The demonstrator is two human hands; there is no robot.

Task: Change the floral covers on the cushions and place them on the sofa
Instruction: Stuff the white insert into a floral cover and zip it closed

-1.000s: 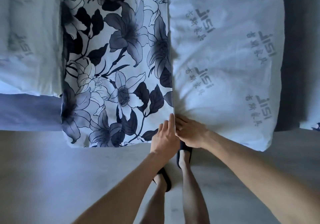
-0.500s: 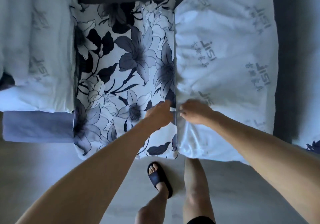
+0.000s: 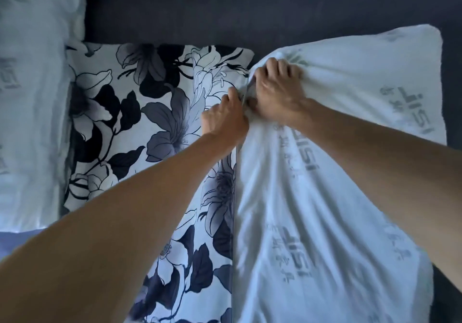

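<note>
— Where are the hands?

— Both are at the far end of the seam where the floral cover (image 3: pixel 140 127) meets the white cushion (image 3: pixel 350 197). The right hand (image 3: pixel 277 92) is curled tight, fingers bunching the white fabric at the cushion's far left corner. The left hand (image 3: pixel 225 120) is closed too, pinching the edge of the floral cover right beside it; the two hands touch.

— And the cover itself?

— It lies flat on the dark sofa (image 3: pixel 225 7), black and grey lilies on white, its right edge running straight along the cushion's left side.

— Is the cushion inside it?

— I can't tell how far, if at all; the white cushion with grey printed lettering shows almost whole, lying to the right of the cover.

— Anything else?

— Another white cushion (image 3: pixel 30 97) lies at the left, just beside the cover.
</note>
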